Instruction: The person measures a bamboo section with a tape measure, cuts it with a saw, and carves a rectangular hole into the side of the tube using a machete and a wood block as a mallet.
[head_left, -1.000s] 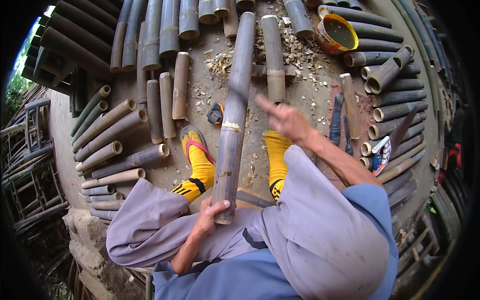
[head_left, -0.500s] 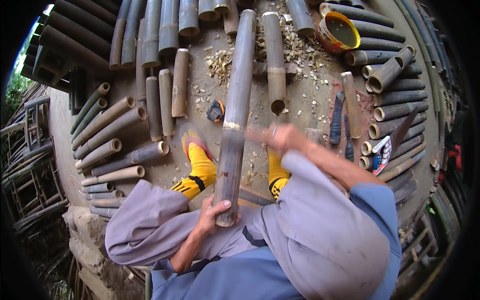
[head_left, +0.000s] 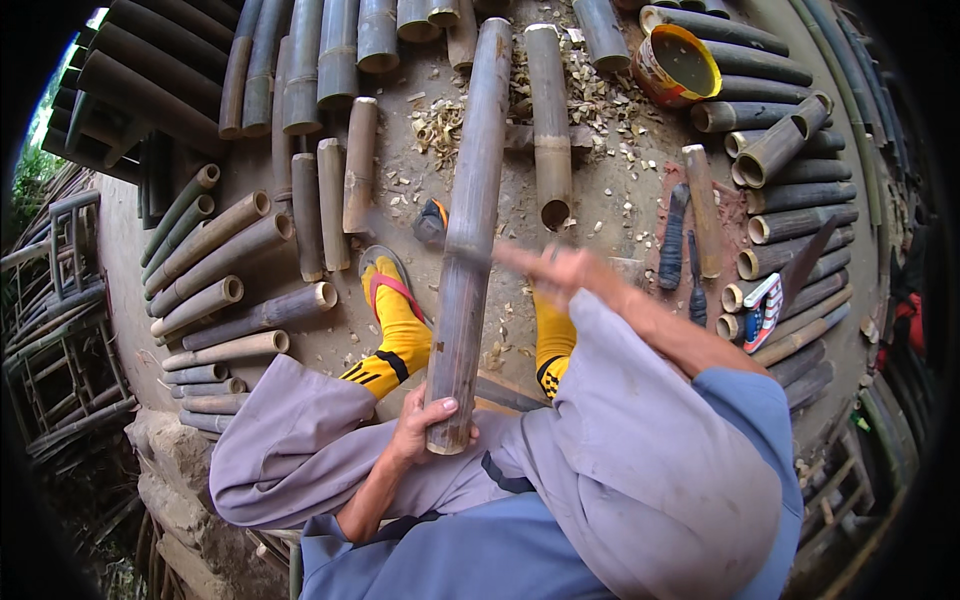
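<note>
A long dark bamboo tube (head_left: 470, 190) slants away from my lap, its far end among wood chips. My left hand (head_left: 425, 425) is closed around its near end, thumb on top. My right hand (head_left: 572, 272), smeared by motion, is closed on the pale handle (head_left: 522, 262) of a knife at the tube's middle joint. The blurred grey blade (head_left: 395, 230) shows beyond the tube's left side; part of it lies across the joint. Another bamboo tube (head_left: 551, 130) rests just right of the far half.
Cut bamboo tubes (head_left: 225, 245) line the left, with more (head_left: 800, 195) on the right. A red and yellow bucket (head_left: 676, 65) of liquid stands far right. Nearby lie black-wrapped tools (head_left: 673, 235), a dark blade (head_left: 810, 255) and a glove (head_left: 765, 312). An orange-black item (head_left: 432, 222) lies by my foot.
The pale ring at the tube's joint no longer shows; a dark band crosses there. The blurred blade now appears left of the tube. My left hand keeps its hold.
</note>
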